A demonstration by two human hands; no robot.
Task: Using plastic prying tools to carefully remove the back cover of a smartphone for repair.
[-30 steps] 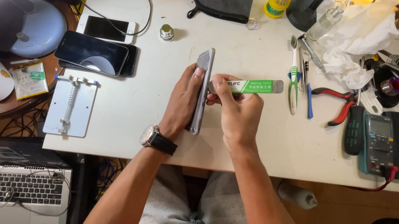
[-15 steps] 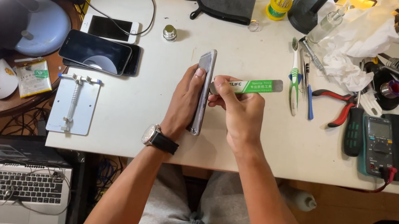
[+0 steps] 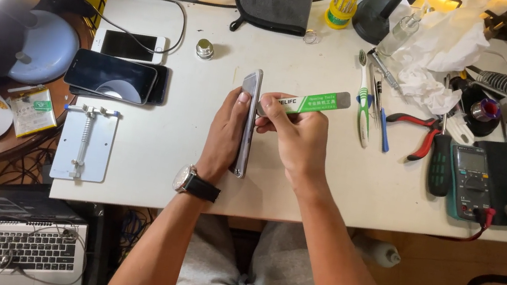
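A phone [image 3: 246, 123] is held on edge near the middle of the worktop [image 3: 148, 166] by the left hand [image 3: 225, 132], whose fingers are wrapped around its back and thumb side. A flat green-handled pry tool [image 3: 311, 101] is pinched between the thumb and fingers of the right hand [image 3: 295, 137], with its metal tip laid against the phone's far right edge; whether the tip is already inside the seam cannot be told from this view. If the blade is pushed too deep or twisted hard, the screen could be cracked or something inside torn. A slip could also be caused by the upright hold, and the left fingers could be cut. Two more phones [image 3: 116, 73] are laid at the left, pliers [image 3: 419, 131] at the right.
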